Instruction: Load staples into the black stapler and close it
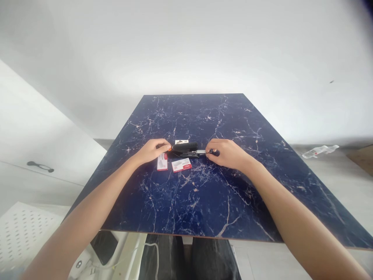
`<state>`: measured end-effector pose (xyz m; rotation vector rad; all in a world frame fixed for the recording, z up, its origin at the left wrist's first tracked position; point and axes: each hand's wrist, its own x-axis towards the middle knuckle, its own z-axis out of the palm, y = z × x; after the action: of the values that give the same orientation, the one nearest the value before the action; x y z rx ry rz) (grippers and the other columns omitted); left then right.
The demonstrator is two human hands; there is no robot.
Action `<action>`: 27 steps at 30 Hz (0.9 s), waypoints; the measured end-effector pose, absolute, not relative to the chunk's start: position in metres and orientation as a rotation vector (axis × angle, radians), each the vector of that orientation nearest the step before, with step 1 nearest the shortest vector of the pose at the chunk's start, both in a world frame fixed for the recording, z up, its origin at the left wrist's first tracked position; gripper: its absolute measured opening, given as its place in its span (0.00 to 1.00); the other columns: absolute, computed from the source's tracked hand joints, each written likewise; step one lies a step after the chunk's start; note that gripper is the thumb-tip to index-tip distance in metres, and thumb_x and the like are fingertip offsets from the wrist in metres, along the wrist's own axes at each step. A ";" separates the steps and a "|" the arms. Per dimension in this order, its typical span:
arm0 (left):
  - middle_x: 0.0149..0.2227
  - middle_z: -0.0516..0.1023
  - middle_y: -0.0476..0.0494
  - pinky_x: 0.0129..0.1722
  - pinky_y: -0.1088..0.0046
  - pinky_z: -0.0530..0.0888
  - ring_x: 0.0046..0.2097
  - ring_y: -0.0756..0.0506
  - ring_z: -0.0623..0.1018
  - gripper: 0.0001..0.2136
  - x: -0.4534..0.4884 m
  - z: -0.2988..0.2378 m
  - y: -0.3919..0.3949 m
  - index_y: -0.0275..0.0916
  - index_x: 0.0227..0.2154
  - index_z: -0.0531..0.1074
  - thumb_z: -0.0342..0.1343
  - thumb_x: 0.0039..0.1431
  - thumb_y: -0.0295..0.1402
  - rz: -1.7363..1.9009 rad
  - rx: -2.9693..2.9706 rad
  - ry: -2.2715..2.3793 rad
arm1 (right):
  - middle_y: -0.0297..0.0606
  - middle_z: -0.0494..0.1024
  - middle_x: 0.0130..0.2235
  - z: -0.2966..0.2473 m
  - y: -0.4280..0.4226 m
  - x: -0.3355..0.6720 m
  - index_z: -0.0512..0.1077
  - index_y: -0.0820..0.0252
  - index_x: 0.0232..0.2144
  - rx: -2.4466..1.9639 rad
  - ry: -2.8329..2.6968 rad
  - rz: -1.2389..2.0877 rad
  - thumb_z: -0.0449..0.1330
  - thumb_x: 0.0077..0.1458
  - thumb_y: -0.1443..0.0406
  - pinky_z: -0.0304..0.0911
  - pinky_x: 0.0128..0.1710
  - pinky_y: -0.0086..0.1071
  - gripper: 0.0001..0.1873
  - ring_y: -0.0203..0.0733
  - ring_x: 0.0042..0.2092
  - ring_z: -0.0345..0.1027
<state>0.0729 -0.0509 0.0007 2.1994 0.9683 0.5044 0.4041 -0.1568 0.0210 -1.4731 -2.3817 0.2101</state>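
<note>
A black stapler (185,147) with an orange part at its left end lies across the middle of the dark blue marbled table (192,206). My left hand (155,150) is closed on that left end, thumb and fingers pinching it. A silvery metal strip (201,152) extends from the stapler's right side. Around the black piece at its far end my right hand (223,152) is closed, its fingers partly hiding it. Two small red-and-white staple boxes, one upright on the left (162,163) and one lying wide (181,165), are just in front of the stapler.
Behind the stapler a white card or box (181,141) partly shows. A white wall rises past the table's far edge. On the left stands a white cabinet with a dark handle (40,167). Clear plastic packaging (319,151) lies beyond the table's right edge.
</note>
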 end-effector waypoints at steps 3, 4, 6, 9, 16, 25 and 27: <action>0.40 0.81 0.43 0.41 0.67 0.72 0.40 0.42 0.78 0.16 0.072 0.003 -0.052 0.40 0.42 0.79 0.56 0.65 0.47 0.482 2.218 0.928 | 0.39 0.79 0.41 0.021 -0.157 0.403 0.77 0.56 0.36 -1.488 -2.381 0.194 0.56 0.62 0.64 0.60 0.35 0.32 0.10 0.40 0.35 0.70; 0.41 0.80 0.43 0.42 0.67 0.72 0.41 0.42 0.78 0.15 0.072 0.003 -0.052 0.40 0.42 0.79 0.57 0.64 0.46 0.473 2.232 0.908 | 0.39 0.79 0.42 0.023 -0.158 0.404 0.77 0.56 0.37 -1.500 -2.385 0.187 0.56 0.62 0.63 0.59 0.34 0.32 0.10 0.39 0.34 0.69; 0.41 0.79 0.44 0.43 0.66 0.72 0.41 0.42 0.77 0.14 0.072 0.004 -0.053 0.40 0.42 0.78 0.61 0.60 0.45 0.461 2.268 0.871 | 0.39 0.78 0.42 0.027 -0.159 0.406 0.77 0.56 0.38 -1.542 -2.405 0.174 0.56 0.62 0.61 0.57 0.32 0.32 0.10 0.38 0.31 0.67; 0.44 0.78 0.44 0.46 0.66 0.71 0.44 0.42 0.77 0.14 0.073 0.004 -0.054 0.40 0.42 0.78 0.63 0.58 0.44 0.458 2.311 0.844 | 0.39 0.78 0.40 0.036 -0.160 0.414 0.75 0.56 0.41 -1.643 -2.413 0.144 0.57 0.61 0.57 0.55 0.31 0.33 0.11 0.39 0.31 0.67; 0.43 0.78 0.45 0.46 0.66 0.70 0.45 0.41 0.77 0.15 0.074 0.004 -0.054 0.41 0.41 0.77 0.64 0.58 0.46 0.420 2.343 0.870 | 0.36 0.78 0.30 0.029 -0.159 0.413 0.73 0.55 0.31 -1.835 -2.443 0.329 0.60 0.58 0.56 0.52 0.28 0.32 0.10 0.41 0.28 0.68; 0.40 0.77 0.46 0.42 0.68 0.70 0.41 0.43 0.76 0.15 0.077 0.003 -0.055 0.41 0.39 0.78 0.65 0.57 0.47 0.450 2.319 0.903 | 0.38 0.79 0.31 0.017 -0.163 0.373 0.71 0.57 0.31 -1.766 -2.430 0.289 0.58 0.57 0.61 0.52 0.27 0.33 0.06 0.41 0.28 0.69; 0.39 0.76 0.47 0.40 0.69 0.70 0.39 0.44 0.76 0.15 0.078 0.004 -0.057 0.41 0.38 0.79 0.65 0.57 0.47 0.450 2.290 0.898 | 0.40 0.80 0.33 0.015 -0.163 0.364 0.71 0.57 0.32 -1.758 -2.424 0.257 0.58 0.58 0.61 0.52 0.28 0.33 0.06 0.43 0.30 0.71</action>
<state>0.0783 -0.0567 0.0039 2.2898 0.8984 0.4499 0.3639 -0.1632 0.0148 -1.7583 -2.4239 0.2572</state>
